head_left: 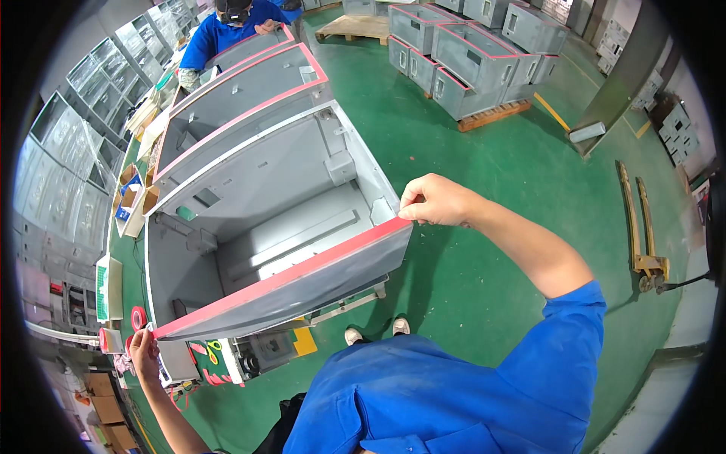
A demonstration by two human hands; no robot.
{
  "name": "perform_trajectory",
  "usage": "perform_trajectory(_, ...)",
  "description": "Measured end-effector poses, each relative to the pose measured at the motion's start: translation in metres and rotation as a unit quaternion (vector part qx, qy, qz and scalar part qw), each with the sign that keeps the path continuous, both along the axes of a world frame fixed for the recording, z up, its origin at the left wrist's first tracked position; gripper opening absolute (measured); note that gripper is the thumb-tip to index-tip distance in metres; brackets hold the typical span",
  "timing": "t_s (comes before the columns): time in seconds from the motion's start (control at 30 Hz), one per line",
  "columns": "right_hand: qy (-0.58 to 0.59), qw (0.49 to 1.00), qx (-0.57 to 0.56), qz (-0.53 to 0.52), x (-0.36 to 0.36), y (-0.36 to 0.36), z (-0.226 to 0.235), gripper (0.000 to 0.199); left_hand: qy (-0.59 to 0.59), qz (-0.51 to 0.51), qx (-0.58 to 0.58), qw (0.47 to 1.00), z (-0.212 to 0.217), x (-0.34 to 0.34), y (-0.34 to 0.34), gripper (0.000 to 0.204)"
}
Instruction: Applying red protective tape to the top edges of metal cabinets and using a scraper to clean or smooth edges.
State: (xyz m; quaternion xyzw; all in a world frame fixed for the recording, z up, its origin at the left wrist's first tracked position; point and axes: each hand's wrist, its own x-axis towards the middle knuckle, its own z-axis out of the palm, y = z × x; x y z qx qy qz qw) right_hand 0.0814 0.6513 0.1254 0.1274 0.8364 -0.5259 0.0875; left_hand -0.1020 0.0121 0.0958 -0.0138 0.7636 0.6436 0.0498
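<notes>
The right hand (432, 200) is pinched shut on one end of a red tape strip (280, 278) at the far corner of a large grey metal cabinet (265, 189). The left hand (142, 352) is closed on the other end of the strip at the near corner. The hands are well apart, and the strip runs taut between them along the cabinet's front top edge

The strip appears thin, light and limp; judged from its straight line, it holds shape only under tension. It is likely sticky on one face and would crease or fold onto itself if allowed to slack. The ends, gripped between thumb and fingertips, are the sensible holding points; the middle span is best left untouched until it lies on the edge

The cabinet is open at the top, stiff and evidently heavy; its sheet edges may be sharp. A grey panel hangs just below the strip

A red tape roll (138, 317) sits just beside the left hand on the worktop (113, 287). Behind the cabinet stand further cabinets with red-edged rims (249, 98), where a person in blue (227, 30) works. More cabinets rest on wooden pallets (495, 113) across the green floor (469, 303). A yellow pallet jack (643, 242) stands well apart at the right
</notes>
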Motion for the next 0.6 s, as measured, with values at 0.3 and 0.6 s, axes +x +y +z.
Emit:
perform_trajectory(0.3,0.004,0.999,0.017,0.036,-0.004,0.009,-0.009,0.01,-0.018,-0.014,-0.007,1.0,0.003,-0.001,0.011,0.008)
perform_trajectory(0.6,0.005,0.999,0.026,0.04,-0.004,0.008,-0.006,0.01,-0.016,-0.006,-0.004,1.0,0.001,-0.001,0.01,0.008)
